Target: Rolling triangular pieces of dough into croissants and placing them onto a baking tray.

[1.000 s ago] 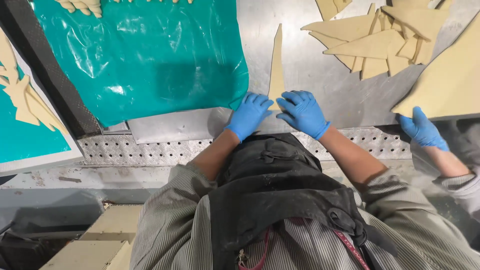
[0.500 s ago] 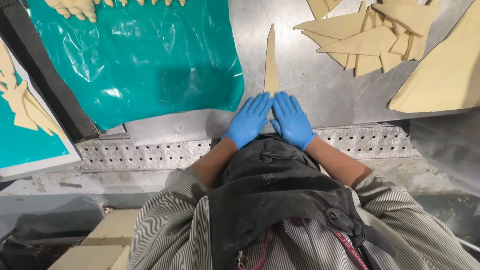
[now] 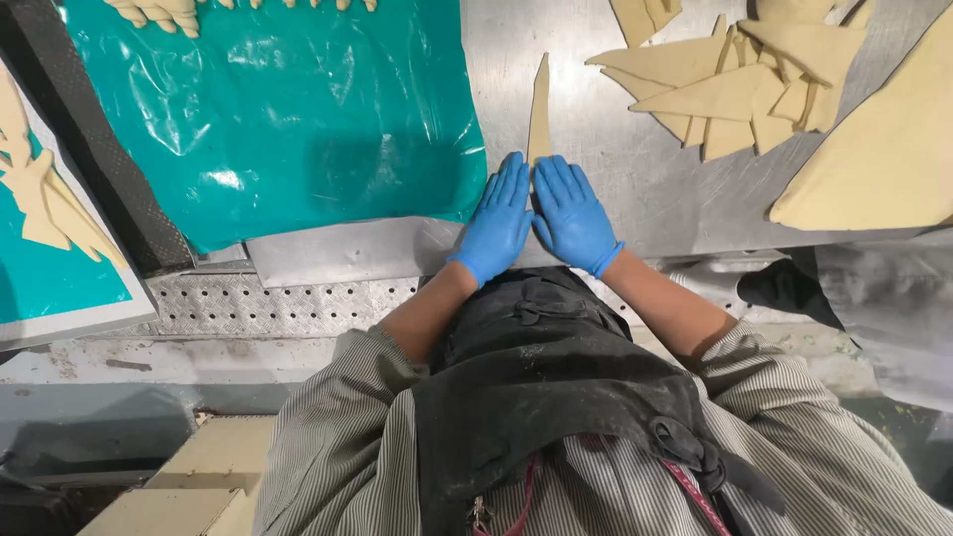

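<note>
My left hand [image 3: 499, 220] and right hand [image 3: 570, 216] lie flat, fingers extended, side by side on the near end of the dough triangle [image 3: 539, 109]; teal sheet [image 3: 288, 109] lies left of it

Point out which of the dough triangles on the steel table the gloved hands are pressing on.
The lone narrow dough triangle, its tip pointing away, its wide end under both hands' fingertips, left hand and right hand. The other triangles lie heaped, untouched, further right.

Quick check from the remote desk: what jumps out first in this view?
Two blue-gloved hands, left hand and right hand, lie flat side by side on the wide end of a long dough triangle at centre. A teal plastic sheet fills the upper left; a heap of dough triangles sits upper right.
</note>
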